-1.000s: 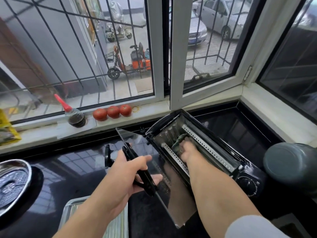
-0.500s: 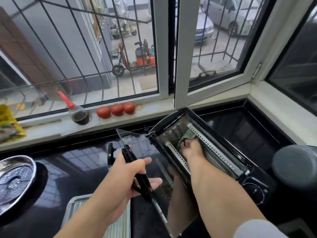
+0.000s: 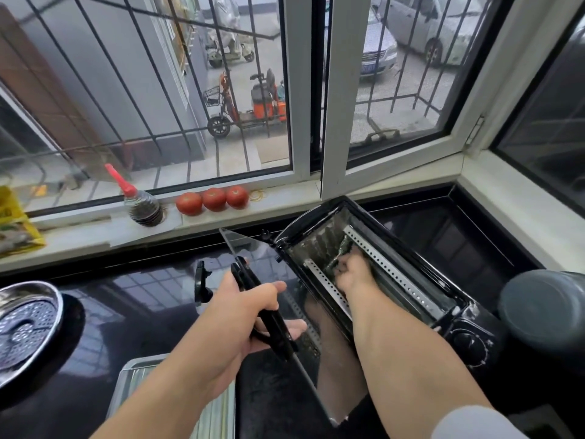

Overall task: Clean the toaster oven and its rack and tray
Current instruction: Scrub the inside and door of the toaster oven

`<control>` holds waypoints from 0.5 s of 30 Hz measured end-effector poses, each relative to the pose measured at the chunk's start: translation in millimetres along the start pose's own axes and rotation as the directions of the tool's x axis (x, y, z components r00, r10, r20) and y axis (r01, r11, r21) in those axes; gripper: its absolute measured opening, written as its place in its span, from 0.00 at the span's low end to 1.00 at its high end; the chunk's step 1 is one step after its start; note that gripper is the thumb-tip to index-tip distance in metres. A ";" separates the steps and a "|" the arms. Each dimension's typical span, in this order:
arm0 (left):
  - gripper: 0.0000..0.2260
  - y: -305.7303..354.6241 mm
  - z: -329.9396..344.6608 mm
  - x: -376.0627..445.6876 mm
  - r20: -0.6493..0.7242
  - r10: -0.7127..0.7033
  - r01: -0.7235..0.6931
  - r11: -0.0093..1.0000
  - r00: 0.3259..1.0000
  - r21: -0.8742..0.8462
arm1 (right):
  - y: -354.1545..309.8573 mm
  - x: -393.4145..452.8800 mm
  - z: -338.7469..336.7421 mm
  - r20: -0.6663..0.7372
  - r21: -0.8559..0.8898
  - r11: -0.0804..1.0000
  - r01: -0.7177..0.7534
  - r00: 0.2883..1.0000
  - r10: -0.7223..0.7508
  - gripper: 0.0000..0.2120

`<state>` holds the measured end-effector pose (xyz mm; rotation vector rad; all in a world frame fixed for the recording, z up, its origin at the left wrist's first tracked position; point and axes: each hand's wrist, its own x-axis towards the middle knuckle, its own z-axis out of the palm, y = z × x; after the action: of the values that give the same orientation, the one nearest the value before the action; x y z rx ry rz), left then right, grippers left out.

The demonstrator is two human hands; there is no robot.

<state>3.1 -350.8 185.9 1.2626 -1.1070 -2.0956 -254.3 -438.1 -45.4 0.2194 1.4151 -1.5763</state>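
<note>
A black toaster oven point(image 3: 459, 315) sits tipped on the dark counter, its cavity facing up toward me. Its glass door point(image 3: 253, 248) stands swung open to the left. My left hand point(image 3: 243, 315) grips the door's black handle point(image 3: 272, 327). My right hand point(image 3: 353, 269) is deep inside the cavity, fingers curled round a greenish scrubbing cloth point(image 3: 343, 248) pressed against the inner wall. A metal tray point(image 3: 136, 378) with a wire rack lies at the bottom, partly hidden under my left forearm.
A steel steamer pan point(image 3: 27, 327) sits at the left edge. A dark grey pot point(image 3: 541, 308) stands right of the oven. On the window sill are a red-capped sauce bottle point(image 3: 142, 204), three tomatoes point(image 3: 213, 199) and a yellow packet point(image 3: 14, 226).
My right hand with the cloth has shifted slightly within the oven cavity. My left hand keeps its hold on the door handle. The camera view has tilted a little.
</note>
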 end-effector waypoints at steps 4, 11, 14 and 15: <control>0.20 -6.0 -5.5 -0.8 -0.022 -0.002 0.001 1.000 1.000 -0.009 | 13.1 -2.7 -6.7 0.065 0.132 0.991 0.014 0.998 -0.023 0.26; 0.19 -5.3 -2.9 1.3 0.007 0.001 -0.001 0.999 1.000 -0.034 | 9.9 16.3 -3.7 0.060 -0.051 0.998 0.030 0.998 -0.027 0.26; 0.18 -2.5 0.1 1.9 0.020 0.004 -0.004 0.999 1.000 -0.034 | -0.4 11.4 -1.0 0.037 -0.221 0.975 0.028 0.999 -0.021 0.21; 0.18 -2.1 1.0 2.1 0.020 0.006 -0.006 1.000 1.000 -0.030 | -1.3 8.1 -1.5 0.037 -0.245 0.970 0.003 0.999 0.006 0.15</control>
<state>1.2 -350.7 183.3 1.2250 -1.0822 -2.1175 -260.0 -441.3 -50.5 0.0438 1.5633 -1.3813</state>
